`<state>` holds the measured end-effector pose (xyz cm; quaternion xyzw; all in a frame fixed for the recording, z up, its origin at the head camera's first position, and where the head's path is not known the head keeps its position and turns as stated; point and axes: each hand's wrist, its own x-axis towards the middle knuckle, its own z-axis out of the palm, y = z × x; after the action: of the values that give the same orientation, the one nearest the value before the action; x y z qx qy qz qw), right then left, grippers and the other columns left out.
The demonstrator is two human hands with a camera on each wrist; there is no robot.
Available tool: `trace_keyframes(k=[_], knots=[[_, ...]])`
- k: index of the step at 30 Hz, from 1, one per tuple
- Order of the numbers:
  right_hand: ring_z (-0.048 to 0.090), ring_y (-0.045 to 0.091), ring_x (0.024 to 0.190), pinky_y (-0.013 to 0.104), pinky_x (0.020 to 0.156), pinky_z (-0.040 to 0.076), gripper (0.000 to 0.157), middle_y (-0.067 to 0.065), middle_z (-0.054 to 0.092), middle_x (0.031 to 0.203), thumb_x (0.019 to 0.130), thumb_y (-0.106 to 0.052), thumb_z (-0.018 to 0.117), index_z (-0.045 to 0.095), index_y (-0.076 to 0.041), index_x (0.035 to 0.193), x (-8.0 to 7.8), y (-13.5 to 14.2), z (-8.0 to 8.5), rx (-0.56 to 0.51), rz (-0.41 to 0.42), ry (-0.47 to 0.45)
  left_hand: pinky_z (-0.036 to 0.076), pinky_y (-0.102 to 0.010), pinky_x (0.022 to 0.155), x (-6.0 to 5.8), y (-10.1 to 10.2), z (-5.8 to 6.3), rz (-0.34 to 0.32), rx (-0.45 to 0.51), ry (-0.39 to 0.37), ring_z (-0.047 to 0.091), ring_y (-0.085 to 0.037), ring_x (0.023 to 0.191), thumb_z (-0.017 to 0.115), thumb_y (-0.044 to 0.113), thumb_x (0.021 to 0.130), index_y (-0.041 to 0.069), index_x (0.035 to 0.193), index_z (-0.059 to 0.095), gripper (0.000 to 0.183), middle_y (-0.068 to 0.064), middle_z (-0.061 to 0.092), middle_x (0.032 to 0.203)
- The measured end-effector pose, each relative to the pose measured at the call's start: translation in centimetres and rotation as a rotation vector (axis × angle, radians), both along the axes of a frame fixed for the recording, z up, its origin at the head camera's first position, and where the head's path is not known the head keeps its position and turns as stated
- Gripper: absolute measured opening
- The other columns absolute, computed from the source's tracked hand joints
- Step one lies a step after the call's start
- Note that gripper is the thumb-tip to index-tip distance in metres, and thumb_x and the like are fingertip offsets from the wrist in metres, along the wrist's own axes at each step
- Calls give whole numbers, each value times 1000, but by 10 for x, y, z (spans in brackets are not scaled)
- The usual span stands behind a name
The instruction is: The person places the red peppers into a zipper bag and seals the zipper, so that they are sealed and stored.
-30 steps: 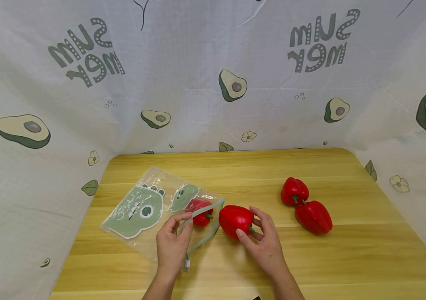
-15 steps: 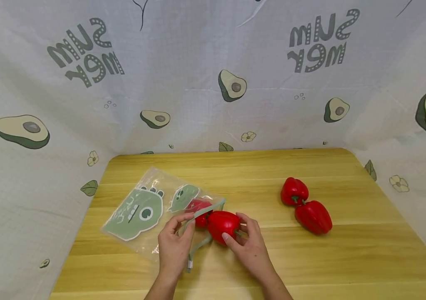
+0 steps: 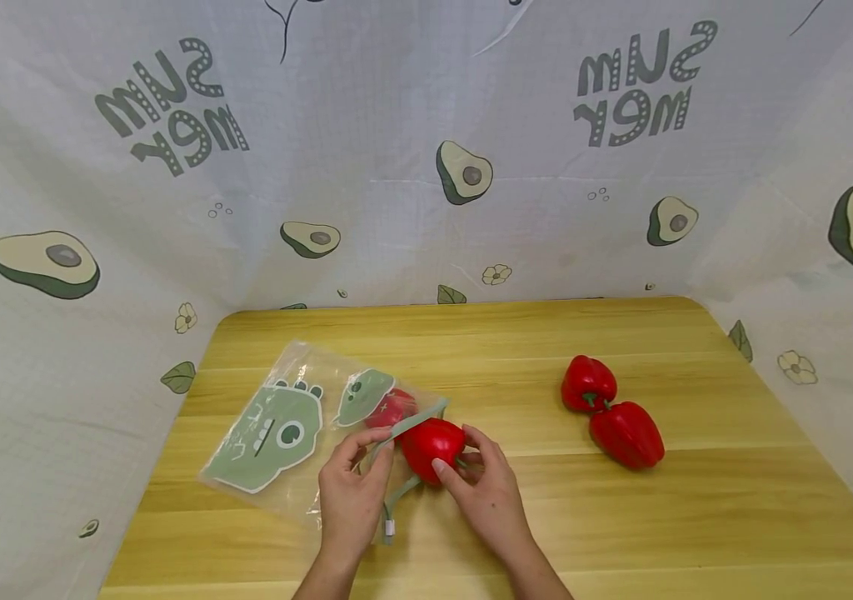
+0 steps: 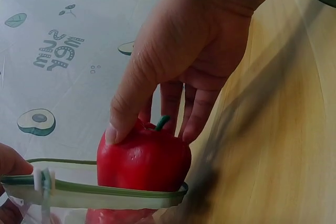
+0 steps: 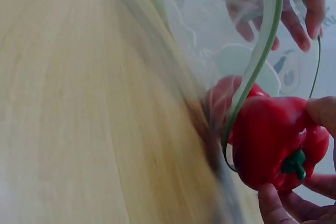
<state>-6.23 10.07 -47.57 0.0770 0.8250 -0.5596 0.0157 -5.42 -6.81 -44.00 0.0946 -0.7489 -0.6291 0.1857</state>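
My left hand (image 3: 351,492) pinches the green-edged rim of a clear zip bag (image 3: 235,454) printed with a green dinosaur, its mouth held apart. My right hand (image 3: 492,500) grips a red bell pepper (image 3: 430,450) by its stem end, fingers and thumb spread around it. That pepper's far end sits within the bag's mouth, and its green stem points back toward my right palm. Inside the bag, another red pepper (image 3: 389,410) shows through the plastic just beyond. In the right wrist view the held pepper (image 5: 273,135) overlaps the green rim (image 5: 257,66).
Two more red peppers lie touching on the right side: a rear one (image 3: 589,383) and a front one (image 3: 627,435). The wood-grain table (image 3: 546,533) is backed and flanked by a white cloth (image 3: 396,100) with avocado prints. A white zip slider (image 3: 389,527) hangs at the bag's near corner.
My right hand has carried the pepper leftward, from outside the bag into its mouth. The pepper inside has shifted slightly left and back, and my left hand keeps its pinch on the rim.
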Motion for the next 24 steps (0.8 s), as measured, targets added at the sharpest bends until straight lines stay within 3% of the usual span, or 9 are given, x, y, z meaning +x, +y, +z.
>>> trace_keyframes(k=[4,8,17,24], knots=[[65,25,115,35,91,61,75,10,55,137,86,-37,83,47,-12,147,-2,-3,0,-40,-13,-13,51,-41,100,1,0,0,-8,3,-4,66,-9,104,74,-3,87,16,97,78,22,1,78,102],[64,26,115,34,92,60,71,10,56,124,84,-33,84,50,-11,142,-5,-6,0,-64,-24,9,50,-42,100,1,1,1,-18,4,-14,66,-10,105,73,-3,86,17,97,78,23,3,77,103],[72,21,95,29,82,62,54,13,64,111,86,-36,83,55,-7,122,-9,-18,1,-94,-13,35,50,-41,101,3,2,4,-32,10,-32,67,-14,104,73,-2,87,16,97,78,22,1,77,104],[66,16,85,23,69,56,36,6,73,99,85,-37,83,67,-10,103,-12,-22,0,-72,-12,37,51,-29,102,3,1,6,-41,26,-33,68,-12,105,73,-2,88,17,98,78,22,3,76,104]])
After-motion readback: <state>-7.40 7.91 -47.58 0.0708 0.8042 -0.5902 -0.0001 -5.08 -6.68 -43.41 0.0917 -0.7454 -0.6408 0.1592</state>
